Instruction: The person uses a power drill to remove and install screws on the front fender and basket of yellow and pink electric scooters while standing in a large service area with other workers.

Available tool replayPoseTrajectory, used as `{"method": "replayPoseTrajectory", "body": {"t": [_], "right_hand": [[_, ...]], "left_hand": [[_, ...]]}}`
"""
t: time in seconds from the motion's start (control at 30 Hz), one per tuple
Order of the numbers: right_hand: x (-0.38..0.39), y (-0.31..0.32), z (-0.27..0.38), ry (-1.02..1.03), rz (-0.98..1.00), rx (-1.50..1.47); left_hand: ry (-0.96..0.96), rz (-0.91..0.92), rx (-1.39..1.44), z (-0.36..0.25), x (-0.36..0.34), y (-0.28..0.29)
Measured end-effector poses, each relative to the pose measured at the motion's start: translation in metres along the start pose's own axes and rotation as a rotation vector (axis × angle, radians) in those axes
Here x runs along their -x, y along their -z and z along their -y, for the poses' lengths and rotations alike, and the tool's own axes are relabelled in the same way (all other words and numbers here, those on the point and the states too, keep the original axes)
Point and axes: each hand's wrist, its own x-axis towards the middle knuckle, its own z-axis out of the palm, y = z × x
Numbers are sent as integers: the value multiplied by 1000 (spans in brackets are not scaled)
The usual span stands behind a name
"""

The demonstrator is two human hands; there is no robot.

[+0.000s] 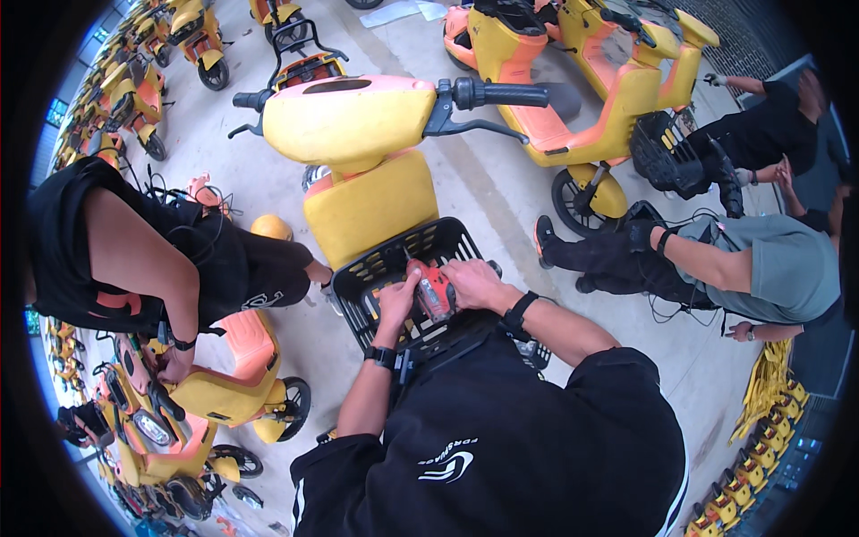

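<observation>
Red drill [433, 292] sits between left hand [396, 302] and right hand [474, 285], both clamped on it, long axis toward the basket's far edge [428, 230].

Head view: left fisheye of head-worn pair, facing steeply down over near edge of black basket [447, 240] at close range; scooter rows [143, 89] bend along left rim.

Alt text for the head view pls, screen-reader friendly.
A person's left hand and right hand hold a red drill-like tool over the black basket of a yellow scooter. One co-worker is at left, another in a grey-green shirt at right, with more yellow scooters around.
</observation>
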Motion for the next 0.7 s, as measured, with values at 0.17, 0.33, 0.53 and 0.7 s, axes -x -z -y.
{"method": "replayPoseTrajectory", "body": {"t": [0.17,0.33,0.53,0.7], "right_hand": [[7,-4,5,-7,-35,-35],[4,-3,7,-6,-40,-69],[3,1,12,-1,-9,-63],[4,0,11,3,-45,-80]], "left_hand": [[-70,-3,-53,4,4,6],[-59,-41,-64,1,5,4],[-47,-28,-52,9,5,8],[-113,-52,-45,0,9,8]]}}
